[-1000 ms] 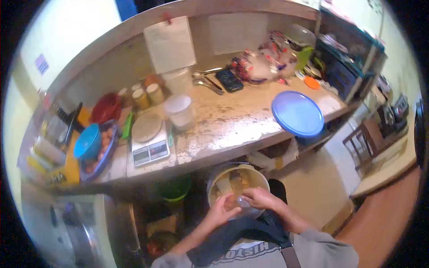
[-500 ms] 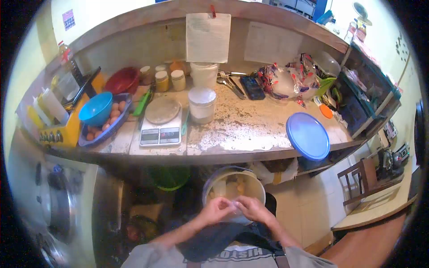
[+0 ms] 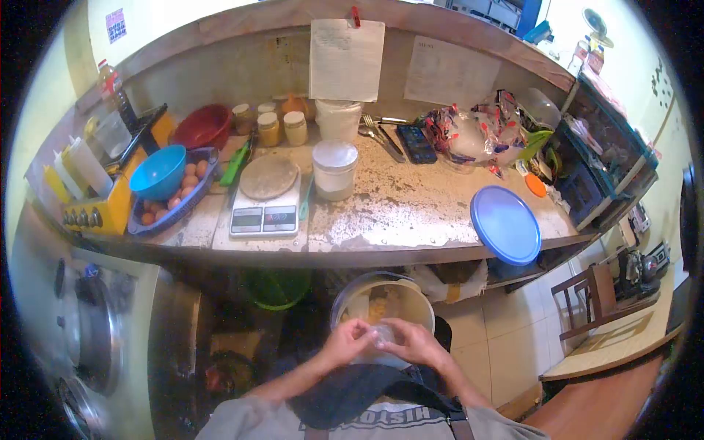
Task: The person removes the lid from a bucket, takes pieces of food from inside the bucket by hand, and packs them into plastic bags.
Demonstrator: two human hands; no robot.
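Above a pale bucket (image 3: 423, 304) at my lap, my left hand (image 3: 350, 342) and my right hand (image 3: 413, 343) meet. Fingertips of both hands are closed on a small translucent piece, perhaps thin plastic (image 3: 383, 336), held between them. Its exact kind is too small to make out. Inside the bucket lie yellowish lumps (image 3: 379, 304), partly hidden by my hands. Dark cloth (image 3: 345, 400) covers my lap below my wrists.
On the worktable (image 3: 411, 213) stand a kitchen scale (image 3: 265, 220), a white tub (image 3: 335, 170), a basket of eggs (image 3: 180, 209) with a blue bowl (image 3: 159, 176), and a blue lid (image 3: 506, 225) at the front edge. A wooden chair (image 3: 587, 297) is to the right.
My fingers have spread slightly apart, and more of the translucent piece shows between them. Both hands stay over the bucket. The camera view has shifted a little.
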